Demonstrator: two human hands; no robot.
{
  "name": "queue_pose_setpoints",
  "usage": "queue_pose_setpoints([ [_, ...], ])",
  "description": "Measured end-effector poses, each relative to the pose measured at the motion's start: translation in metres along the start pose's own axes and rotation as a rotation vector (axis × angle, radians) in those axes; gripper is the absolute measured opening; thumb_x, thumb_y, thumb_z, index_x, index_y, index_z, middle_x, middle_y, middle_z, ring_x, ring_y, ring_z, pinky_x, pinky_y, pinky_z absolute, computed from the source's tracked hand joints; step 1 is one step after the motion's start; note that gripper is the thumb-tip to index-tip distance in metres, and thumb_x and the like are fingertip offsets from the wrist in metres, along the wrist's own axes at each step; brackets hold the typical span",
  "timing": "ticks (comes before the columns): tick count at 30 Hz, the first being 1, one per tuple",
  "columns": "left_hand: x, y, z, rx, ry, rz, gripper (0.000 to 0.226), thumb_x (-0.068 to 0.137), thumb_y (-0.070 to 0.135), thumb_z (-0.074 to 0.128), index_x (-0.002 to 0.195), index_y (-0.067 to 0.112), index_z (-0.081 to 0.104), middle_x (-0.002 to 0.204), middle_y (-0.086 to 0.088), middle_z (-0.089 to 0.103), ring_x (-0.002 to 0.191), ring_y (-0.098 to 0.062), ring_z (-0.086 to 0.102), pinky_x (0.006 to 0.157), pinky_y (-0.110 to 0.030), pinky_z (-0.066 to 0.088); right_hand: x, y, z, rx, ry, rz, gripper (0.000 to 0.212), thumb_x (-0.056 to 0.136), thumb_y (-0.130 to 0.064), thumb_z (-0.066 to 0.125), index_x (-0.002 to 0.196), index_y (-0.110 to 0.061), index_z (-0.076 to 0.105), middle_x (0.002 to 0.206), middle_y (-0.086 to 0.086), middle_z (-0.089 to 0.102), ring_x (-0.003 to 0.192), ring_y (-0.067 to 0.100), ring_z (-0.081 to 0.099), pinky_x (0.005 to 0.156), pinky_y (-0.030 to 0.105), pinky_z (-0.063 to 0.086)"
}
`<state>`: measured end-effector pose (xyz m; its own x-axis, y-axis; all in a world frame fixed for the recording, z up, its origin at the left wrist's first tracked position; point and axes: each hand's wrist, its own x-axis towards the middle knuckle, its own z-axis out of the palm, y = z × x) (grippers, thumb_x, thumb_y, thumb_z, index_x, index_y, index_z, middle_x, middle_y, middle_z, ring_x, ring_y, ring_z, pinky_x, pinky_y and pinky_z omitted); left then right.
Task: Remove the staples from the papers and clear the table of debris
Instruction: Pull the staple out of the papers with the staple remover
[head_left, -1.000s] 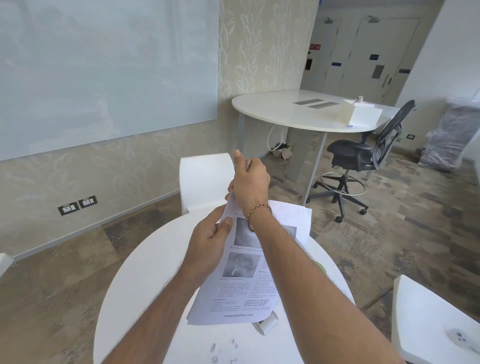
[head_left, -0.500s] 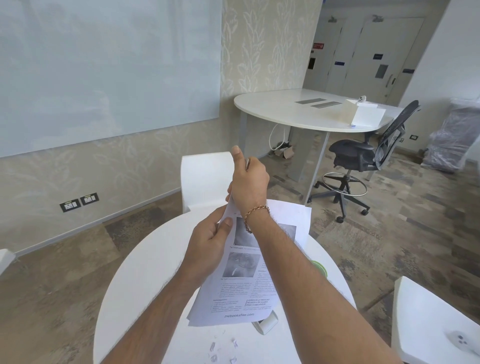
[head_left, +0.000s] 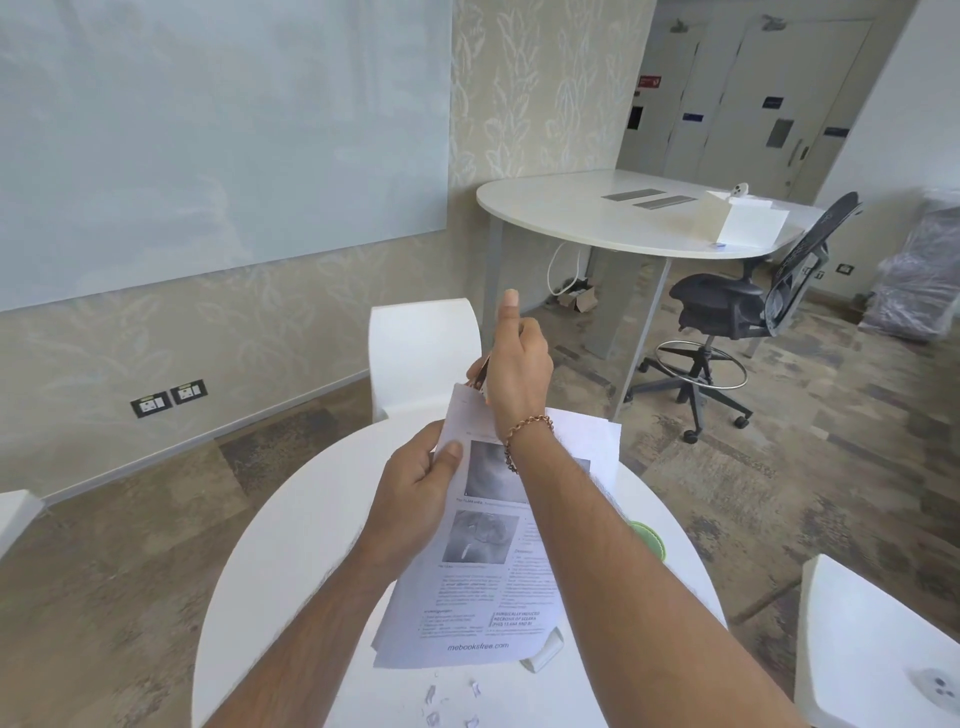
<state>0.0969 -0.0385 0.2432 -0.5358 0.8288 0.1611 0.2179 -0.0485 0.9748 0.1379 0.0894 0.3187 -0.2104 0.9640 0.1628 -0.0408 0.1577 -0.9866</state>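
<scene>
Small paper scraps (head_left: 451, 702) lie at the near edge of the round white table (head_left: 291, 540). Above it, the left hand (head_left: 415, 491) pinches the left edge of the printed papers (head_left: 480, 571), thumb on top, lifting them off the tabletop. Farther out, the right hand (head_left: 517, 366), thumb raised, is closed around a staple remover (head_left: 482, 378) at the sheets' top corner. A white chair (head_left: 423, 348) stands beyond.

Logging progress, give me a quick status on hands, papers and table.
Left hand grips papers. Right hand works a tool at their top corner. Paper scraps on round table.
</scene>
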Motion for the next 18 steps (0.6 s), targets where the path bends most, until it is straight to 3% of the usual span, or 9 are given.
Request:
queue_pose_setpoints([
  [3, 0.003, -0.009, -0.004, -0.013, 0.022, -0.035, 0.027, 0.108, 0.02, 0.044, 0.117, 0.031, 0.068, 0.106, 0.001, 0.078, 0.098, -0.023, 0.074, 0.092, -0.058, 0.055, 0.007, -0.002, -0.006, 0.066, 0.084, 0.066, 0.053, 0.098, -0.062, 0.038, 0.088, -0.01, 0.047, 0.053, 0.003, 0.056, 0.041, 0.015, 0.058, 0.037, 0.017, 0.041],
  [5, 0.006, -0.017, -0.006, -0.008, 0.047, -0.061, 0.026, 0.107, 0.022, 0.045, 0.116, 0.032, 0.068, 0.105, 0.001, 0.078, 0.097, -0.024, 0.074, 0.091, -0.059, 0.055, 0.013, -0.001, -0.011, 0.091, 0.121, 0.104, 0.049, 0.099, -0.059, 0.039, 0.089, -0.011, 0.046, 0.058, 0.003, 0.056, 0.039, 0.011, 0.055, 0.034, 0.014, 0.038],
  [9, 0.013, -0.033, -0.007, 0.011, 0.135, -0.104, 0.025, 0.106, 0.024, 0.046, 0.111, 0.032, 0.069, 0.102, 0.003, 0.077, 0.093, -0.022, 0.074, 0.089, -0.056, 0.058, 0.023, 0.01, -0.017, 0.106, 0.103, 0.199, 0.047, 0.099, -0.059, 0.038, 0.094, -0.014, 0.049, 0.062, 0.005, 0.06, 0.036, 0.008, 0.056, 0.046, 0.023, 0.046],
  [13, 0.025, -0.046, -0.003, 0.064, 0.247, -0.166, 0.024, 0.106, 0.027, 0.044, 0.108, 0.028, 0.068, 0.1, 0.006, 0.075, 0.093, -0.018, 0.072, 0.086, -0.049, 0.059, 0.03, 0.031, -0.022, 0.303, -0.011, 0.395, 0.049, 0.098, -0.052, 0.049, 0.117, -0.007, 0.047, 0.075, 0.014, 0.054, 0.054, 0.025, 0.059, 0.052, 0.045, 0.06],
  [18, 0.044, -0.059, 0.004, 0.129, 0.33, -0.163, 0.023, 0.105, 0.023, 0.045, 0.099, 0.014, 0.065, 0.094, 0.0, 0.07, 0.089, -0.021, 0.065, 0.075, -0.036, 0.047, 0.034, 0.067, -0.028, 0.254, -0.096, 0.532, 0.042, 0.101, -0.04, 0.048, 0.122, -0.004, 0.047, 0.084, 0.016, 0.056, 0.056, 0.025, 0.059, 0.052, 0.04, 0.061],
])
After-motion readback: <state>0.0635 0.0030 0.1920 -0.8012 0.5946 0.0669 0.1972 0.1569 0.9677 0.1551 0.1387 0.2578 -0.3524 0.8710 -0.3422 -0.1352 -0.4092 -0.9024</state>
